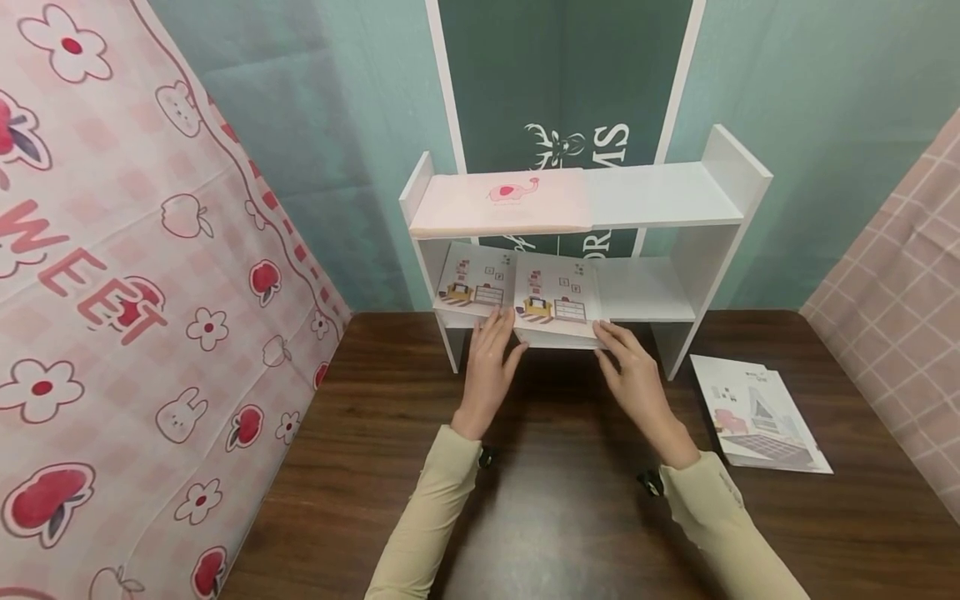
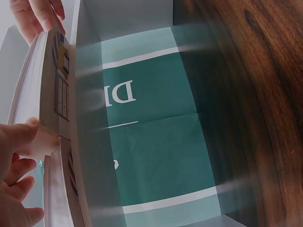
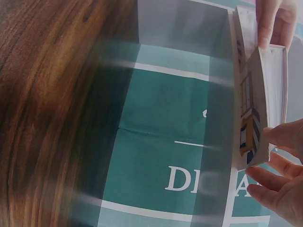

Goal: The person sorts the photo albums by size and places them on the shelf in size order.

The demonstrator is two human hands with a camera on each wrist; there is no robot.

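On the middle shelf of a white desk shelf lies a thick white book, its cover printed with a room scene, with its front edge jutting past the board. My right hand pinches its front right corner between thumb and fingers. At its left corner my left hand holds it, thumb low against the pages and fingers beside the neighbouring book. That left book has a matching cover and lies flush beside it. In the right wrist view the held book shows its page block, with the left hand at the far corner.
The white shelf stands against a green-printed backdrop. Pink elephant books lie on its top board. More white books lie on the wooden table at right. Pink patterned cloths hang at both sides.
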